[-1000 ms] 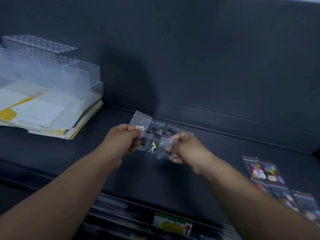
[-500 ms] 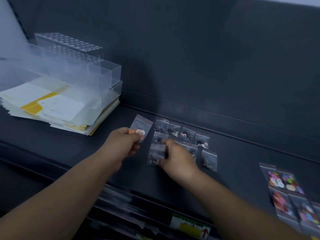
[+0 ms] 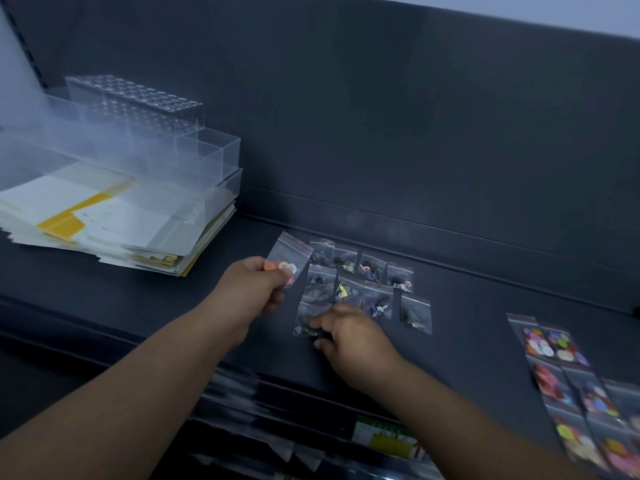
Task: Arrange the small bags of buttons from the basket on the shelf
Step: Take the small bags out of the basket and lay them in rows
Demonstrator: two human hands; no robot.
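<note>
My left hand (image 3: 250,289) pinches a small clear bag of pale and orange buttons (image 3: 289,258) just above the dark shelf (image 3: 485,306). Several small bags of dark buttons (image 3: 372,268) lie flat in rows on the shelf to its right. My right hand (image 3: 349,332) rests on the shelf with its fingertips on the front-left bag of that group (image 3: 308,318). Whether the fingers pinch the bag or only press it is unclear. No basket is in view.
Rows of bags with bright coloured buttons (image 3: 561,372) lie at the shelf's right end. A stack of papers (image 3: 104,230) with clear plastic boxes (image 3: 156,140) on top sits at the left. The shelf's back wall (image 3: 381,133) rises behind; a price label (image 3: 384,438) marks the front edge.
My right hand has carried a dark-button bag down from mid-air and laid it at the front left of the group. My left hand stays holding its bag. The view has shifted left.
</note>
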